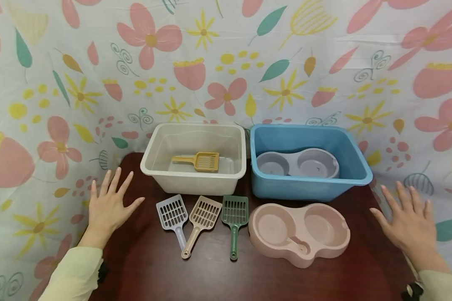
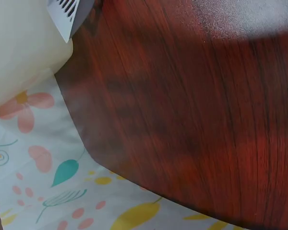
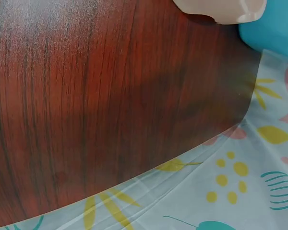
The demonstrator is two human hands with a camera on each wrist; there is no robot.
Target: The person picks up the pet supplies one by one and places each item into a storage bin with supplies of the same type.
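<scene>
My left hand [image 1: 108,205] hovers with spread fingers at the table's left edge, holding nothing. On the other side, my right hand [image 1: 410,221] is likewise spread and bare, past the right edge. Between them lie three slotted litter scoops: a pale lavender one [image 1: 178,232], a beige one [image 1: 193,241] whose handle end lies near the lavender handle, and a green one [image 1: 234,242]. A pink double pet bowl [image 1: 299,213] sits to their right. Behind, a cream litter box [image 1: 196,184] contains a yellow scoop [image 1: 206,161], and a blue litter box [image 1: 294,189] contains a grey-lavender double bowl [image 1: 293,156].
The dark red wood-grain table [image 1: 196,280] has rounded corners; its edge also shows in the left wrist view and the right wrist view. A flower-print cloth [image 1: 226,54] hangs behind the two boxes and along both sides.
</scene>
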